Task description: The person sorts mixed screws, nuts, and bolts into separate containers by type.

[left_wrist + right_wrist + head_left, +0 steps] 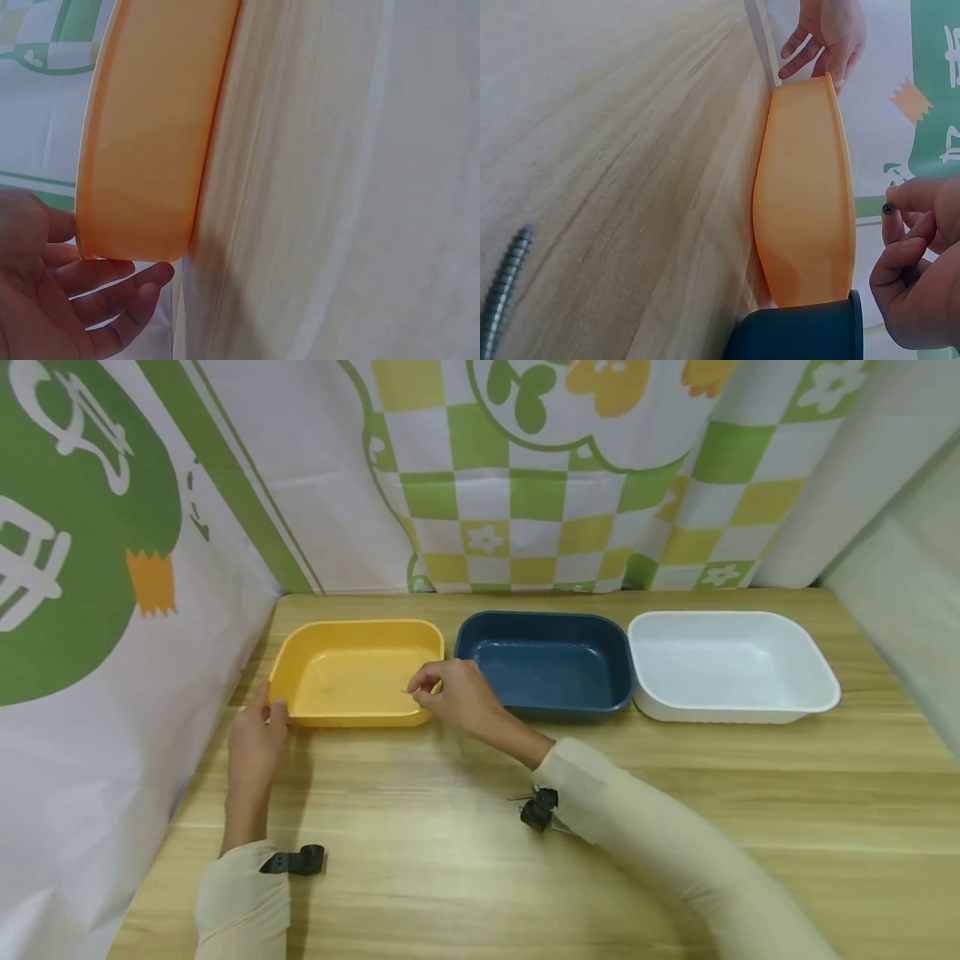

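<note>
My right hand [450, 689] pinches a small screw [889, 208] between thumb and fingertips, over the right end of the yellow bin [356, 720]. The screw's dark cross-slotted head shows in the right wrist view, its shank mostly hidden by the fingers. At the bin's near left corner, my left hand [257, 735] holds the rim. In the left wrist view the other fingers [112, 300] lie loosely along the bin's end wall. The inside of the yellow bin shows no contents in the head view.
A dark blue bin [543, 700] and a white bin [738, 708] stand in a row right of the yellow one, on a wooden table [420, 860]. Thin metal pieces stick out around the black camera [538, 810] on the right sleeve; one large screw [508, 281] shows close up.
</note>
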{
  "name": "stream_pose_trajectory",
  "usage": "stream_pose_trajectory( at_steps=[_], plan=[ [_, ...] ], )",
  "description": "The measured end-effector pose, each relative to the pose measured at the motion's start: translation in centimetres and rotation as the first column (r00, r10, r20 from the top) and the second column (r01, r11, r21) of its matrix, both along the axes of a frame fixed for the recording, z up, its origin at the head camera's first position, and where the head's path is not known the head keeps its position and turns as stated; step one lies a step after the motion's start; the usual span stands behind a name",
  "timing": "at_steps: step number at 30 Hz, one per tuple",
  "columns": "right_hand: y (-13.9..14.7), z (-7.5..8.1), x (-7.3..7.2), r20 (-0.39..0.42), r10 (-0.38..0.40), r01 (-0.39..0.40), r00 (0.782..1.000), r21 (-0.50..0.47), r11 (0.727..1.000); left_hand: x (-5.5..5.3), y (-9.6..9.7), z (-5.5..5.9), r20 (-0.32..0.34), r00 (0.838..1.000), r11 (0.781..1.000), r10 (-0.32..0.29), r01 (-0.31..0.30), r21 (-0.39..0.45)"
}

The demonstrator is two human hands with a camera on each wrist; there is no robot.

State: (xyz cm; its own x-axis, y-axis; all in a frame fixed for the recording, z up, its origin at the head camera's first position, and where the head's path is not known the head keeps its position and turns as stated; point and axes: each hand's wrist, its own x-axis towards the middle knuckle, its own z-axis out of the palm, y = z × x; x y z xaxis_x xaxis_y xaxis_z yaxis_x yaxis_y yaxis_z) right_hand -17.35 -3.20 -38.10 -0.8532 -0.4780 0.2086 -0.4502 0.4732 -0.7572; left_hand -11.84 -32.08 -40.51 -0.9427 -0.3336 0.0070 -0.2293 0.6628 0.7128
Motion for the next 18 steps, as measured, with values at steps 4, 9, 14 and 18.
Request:
stream_pose_trajectory(
  at_steps=[4, 9, 14, 18],
  plan=[
    [-0.34, -0.21, -0.2, 0.009, 0.003, -0.003, 1.0, 0.002, 1.0, 0.01, 0.1, 0.07, -0.009, 1.0, 1.0, 0.006, -0.007, -0.014],
    [-0.63, -0.42, -0.22, 0.013, 0.006, -0.006, 1.0, 0.015, 1.0, 0.05, 0.15, 0.19, 0.015, 1.0, 1.0, 0.021, -0.021, -0.022],
    [-0.88, -0.63, -0.31, 0.004, 0.009, -0.009, 1.0, 0.029, 1.0, 0.03, 0.16, 0.12, 0.004, 1.0, 0.999, 0.013, -0.013, -0.05],
    [-1.06, -0.88, -0.49, -0.007, 0.009, -0.009, 1.0, 0.047, 0.999, 0.01, 0.21, 0.04, -0.032, 0.999, 0.998, 0.005, -0.007, -0.066]
  ],
)
